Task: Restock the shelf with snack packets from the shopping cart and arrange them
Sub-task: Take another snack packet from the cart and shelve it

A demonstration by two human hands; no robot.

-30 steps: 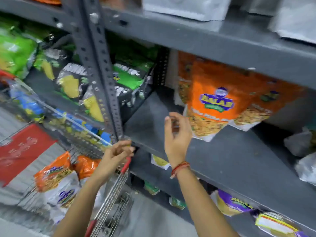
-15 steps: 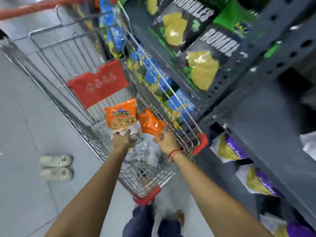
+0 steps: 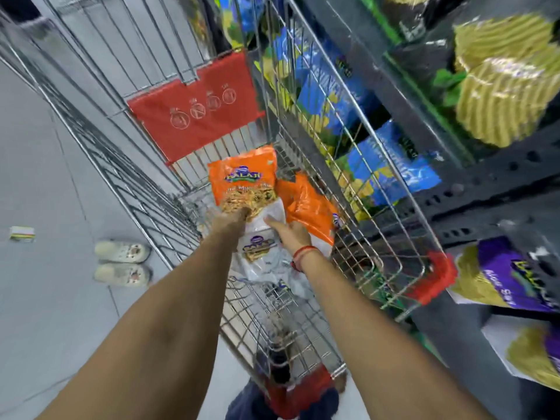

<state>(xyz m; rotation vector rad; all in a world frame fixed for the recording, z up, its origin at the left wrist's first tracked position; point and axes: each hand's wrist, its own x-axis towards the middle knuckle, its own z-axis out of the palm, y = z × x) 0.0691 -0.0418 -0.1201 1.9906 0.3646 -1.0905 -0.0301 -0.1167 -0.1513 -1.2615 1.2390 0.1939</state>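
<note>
Both grips unclear: left hand [image 3: 229,222] fingers hidden among packets [image 3: 242,189], right hand [image 3: 291,234] blurred.

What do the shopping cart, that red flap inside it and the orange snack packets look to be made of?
The shopping cart looks like shiny plated steel wire: thin silvery rods in a welded grid. The red flap seems matte plastic, flat and printed with white symbols, though it could be coated fabric. The orange snack packets look like glossy plastic film: they crinkle and catch light. The other one lies beside it, creased.
</note>
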